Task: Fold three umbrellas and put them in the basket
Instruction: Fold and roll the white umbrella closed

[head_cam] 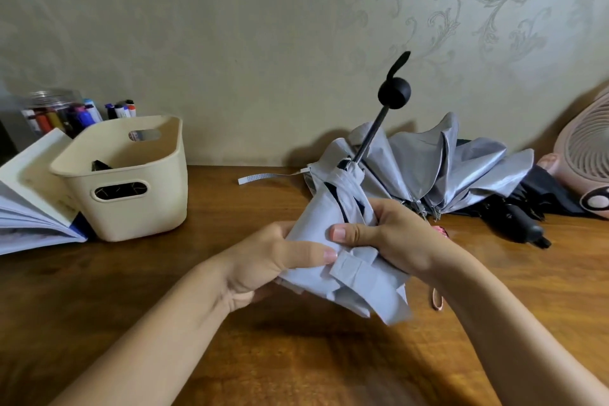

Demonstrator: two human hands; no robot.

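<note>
I have both hands clamped on the pale grey umbrella (329, 208). My left hand (263, 260) bunches its canopy from below and my right hand (389, 234) grips it from the side. Its black knob handle (394, 92) points up and away. Beyond my right hand a half-collapsed silver umbrella (461, 161) and a black umbrella (527, 217) lie on the worktop (296, 356), with a pink fan (586, 155) past them. Beyond my left hand stands the cream basket (131, 204), beside an open book (29, 194).
</note>
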